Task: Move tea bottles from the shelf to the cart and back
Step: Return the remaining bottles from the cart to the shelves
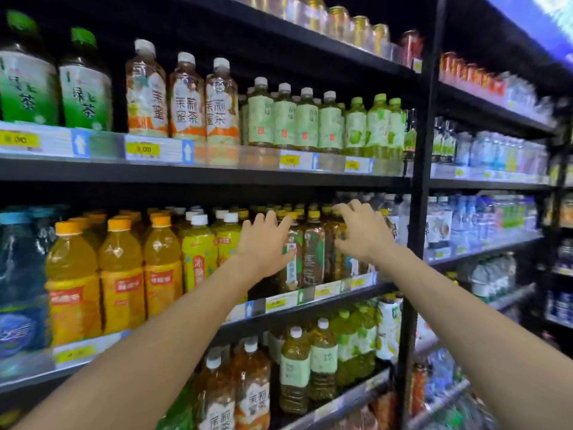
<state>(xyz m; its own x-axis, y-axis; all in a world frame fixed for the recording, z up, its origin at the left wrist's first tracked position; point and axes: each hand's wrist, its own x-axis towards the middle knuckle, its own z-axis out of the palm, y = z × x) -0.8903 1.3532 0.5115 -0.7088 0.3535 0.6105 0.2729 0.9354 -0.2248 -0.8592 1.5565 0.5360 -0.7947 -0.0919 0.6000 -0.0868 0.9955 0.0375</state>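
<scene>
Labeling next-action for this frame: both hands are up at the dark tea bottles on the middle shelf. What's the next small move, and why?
Probably close each hand around a bottle. The left hand and right hand are spread open right at the yellow-capped dark tea bottles on the middle shelf, fingers around the bottle shoulders, and neither looks clamped yet. No cart is in view, so lifting comes after.

Yellow price tag [143,149] reads 3.00; green-capped bottle [85,85] reads 绿茶.
</scene>
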